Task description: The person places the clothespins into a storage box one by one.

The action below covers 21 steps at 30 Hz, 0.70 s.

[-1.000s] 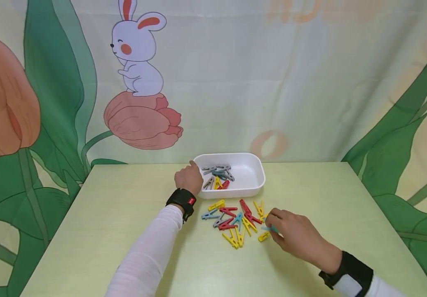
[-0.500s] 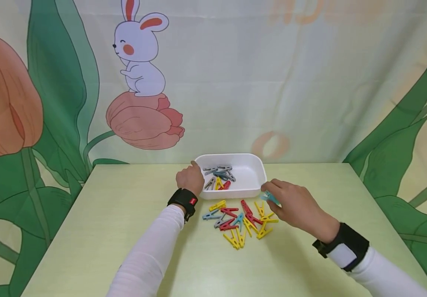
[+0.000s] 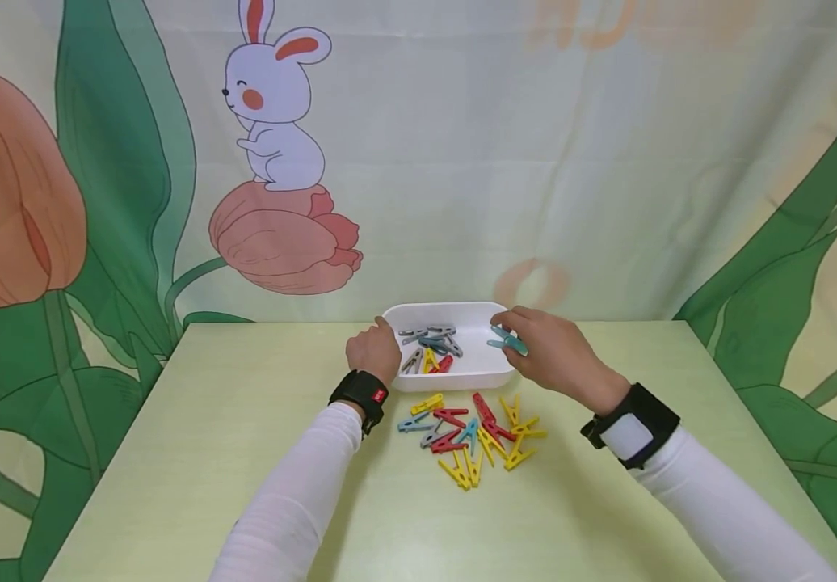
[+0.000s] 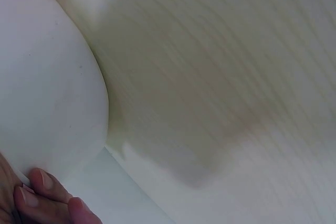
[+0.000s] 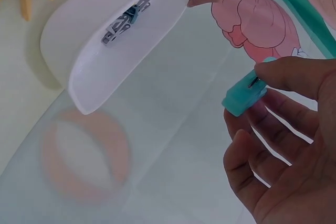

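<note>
A turquoise peg [image 5: 245,90] with a metal spring [image 5: 254,82] is pinched between thumb [image 5: 289,73] and fingers [image 5: 234,123] of the right hand [image 3: 553,352]; nearby, a white tub [image 3: 455,380] is gripped by the left hand [image 3: 373,352].

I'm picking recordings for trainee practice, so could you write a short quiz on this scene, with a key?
1. Which hand pinches a teal clip?
2. The left hand holds: A) a red clip, B) the tray, C) a sleeve.
3. True or false: every yellow clip lies in the tray.

Key: 1. The right hand. 2. B. 3. False; several yellow clips lie on the table.
</note>
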Each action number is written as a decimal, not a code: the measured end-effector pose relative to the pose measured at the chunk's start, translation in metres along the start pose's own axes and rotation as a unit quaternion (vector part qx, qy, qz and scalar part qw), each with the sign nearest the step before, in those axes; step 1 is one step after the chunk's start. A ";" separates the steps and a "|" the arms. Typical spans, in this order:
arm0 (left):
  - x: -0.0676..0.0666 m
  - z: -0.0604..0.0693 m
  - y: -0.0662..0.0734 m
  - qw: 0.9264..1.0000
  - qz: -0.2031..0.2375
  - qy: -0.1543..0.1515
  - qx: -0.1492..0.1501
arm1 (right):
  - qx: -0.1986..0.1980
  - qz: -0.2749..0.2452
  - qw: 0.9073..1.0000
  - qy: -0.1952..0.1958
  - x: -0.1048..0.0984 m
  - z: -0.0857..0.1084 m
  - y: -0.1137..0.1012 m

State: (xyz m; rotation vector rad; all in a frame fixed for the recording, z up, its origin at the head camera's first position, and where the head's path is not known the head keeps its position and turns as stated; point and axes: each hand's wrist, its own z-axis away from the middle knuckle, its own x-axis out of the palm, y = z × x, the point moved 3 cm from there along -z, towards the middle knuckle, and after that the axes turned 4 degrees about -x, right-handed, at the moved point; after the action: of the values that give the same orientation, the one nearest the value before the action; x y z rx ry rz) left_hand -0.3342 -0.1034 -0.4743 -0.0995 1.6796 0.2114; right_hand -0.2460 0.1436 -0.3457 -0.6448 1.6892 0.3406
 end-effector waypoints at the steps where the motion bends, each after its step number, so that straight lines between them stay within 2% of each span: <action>1: 0.000 0.000 0.001 1.000 0.000 0.000 0.001 | -0.002 -0.002 1.000 0.000 0.000 -0.003 0.000; 11: 0.001 0.002 0.001 0.999 0.002 0.039 0.016 | 0.005 -0.030 0.999 -0.017 0.011 -0.045 0.016; 21: 0.002 0.002 0.000 1.000 0.002 0.029 0.010 | 0.026 -0.062 0.996 -0.058 0.035 -0.077 0.022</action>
State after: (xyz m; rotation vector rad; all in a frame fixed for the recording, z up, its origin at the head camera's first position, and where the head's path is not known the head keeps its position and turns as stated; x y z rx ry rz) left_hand -0.3327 -0.1027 -0.4765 -0.0874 1.7403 0.1959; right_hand -0.3248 0.1103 -0.3649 -0.6757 1.5350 0.2413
